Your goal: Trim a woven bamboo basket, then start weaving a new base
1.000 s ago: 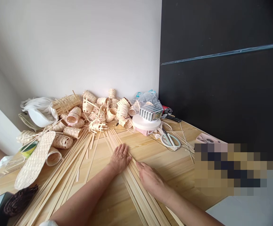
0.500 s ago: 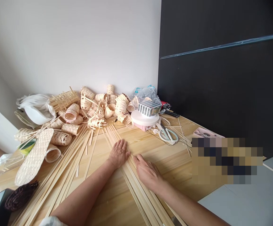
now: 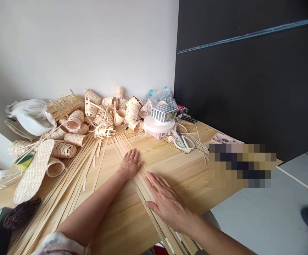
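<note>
My left hand (image 3: 130,164) lies flat with its fingers stretched over a bundle of long pale wooden strips (image 3: 154,212) on the table. Closer to me, my right hand (image 3: 164,202) rests across the same strips, palm down, its fingers extended and the thumb apart. The bundle runs from the far middle of the table to the near edge, where its ends stick out. To the left, more strips (image 3: 63,198) fan out in a second loose bundle. A flat woven oval piece (image 3: 34,171) leans beside them.
Several small woven baskets (image 3: 75,120) are heaped along the wall. Scissors (image 3: 184,141) lie near a white round stand (image 3: 159,124) carrying a striped box (image 3: 164,113). A dark coil (image 3: 22,213) sits at the left. A pink case (image 3: 227,139) lies at the right edge.
My right hand has opened from a pinch on the strips and now lies spread over them. The left hand stays on the bundle. The view has shifted slightly.
</note>
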`<action>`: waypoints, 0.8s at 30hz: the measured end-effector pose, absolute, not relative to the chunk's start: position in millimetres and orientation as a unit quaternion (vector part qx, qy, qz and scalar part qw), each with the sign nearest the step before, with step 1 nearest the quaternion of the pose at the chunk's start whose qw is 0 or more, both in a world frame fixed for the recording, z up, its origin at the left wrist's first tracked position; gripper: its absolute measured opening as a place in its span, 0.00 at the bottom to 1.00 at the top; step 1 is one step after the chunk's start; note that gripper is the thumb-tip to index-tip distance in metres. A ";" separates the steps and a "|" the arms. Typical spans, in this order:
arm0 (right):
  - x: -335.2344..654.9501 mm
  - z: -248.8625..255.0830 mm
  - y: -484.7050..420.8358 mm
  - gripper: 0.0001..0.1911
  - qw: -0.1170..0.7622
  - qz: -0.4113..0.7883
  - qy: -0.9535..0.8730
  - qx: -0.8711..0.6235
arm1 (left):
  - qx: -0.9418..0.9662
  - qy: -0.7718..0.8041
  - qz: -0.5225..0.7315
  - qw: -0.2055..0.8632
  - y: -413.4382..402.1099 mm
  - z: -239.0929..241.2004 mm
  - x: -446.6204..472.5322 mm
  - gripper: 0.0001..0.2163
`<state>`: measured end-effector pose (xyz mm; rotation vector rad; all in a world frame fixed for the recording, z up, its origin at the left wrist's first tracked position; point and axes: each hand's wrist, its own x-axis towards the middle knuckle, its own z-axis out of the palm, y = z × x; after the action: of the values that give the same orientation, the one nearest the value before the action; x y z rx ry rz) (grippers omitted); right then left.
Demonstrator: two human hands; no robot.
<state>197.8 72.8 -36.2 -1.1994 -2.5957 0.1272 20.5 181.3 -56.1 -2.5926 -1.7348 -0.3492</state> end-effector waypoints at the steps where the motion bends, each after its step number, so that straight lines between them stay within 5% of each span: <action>1: 200.8 -39.6 72.2 0.31 0.131 0.044 -0.902 -0.410 | -0.826 -0.551 -0.117 -0.005 181.2 -55.7 20.6 0.24; 13: 216.0 -36.0 78.4 0.32 0.097 0.058 -0.920 -0.375 | -0.826 -0.553 -0.109 -0.008 180.2 -53.6 21.1 0.24; 24: 273.8 -17.0 22.4 0.44 0.104 0.085 -0.965 -0.226 | -0.827 -0.561 -0.032 0.035 182.7 -49.0 23.9 0.26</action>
<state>273.8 22.4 -17.0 -0.6679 -2.8449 0.2495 23.9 182.7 -49.0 -2.5405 -1.7226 -0.0981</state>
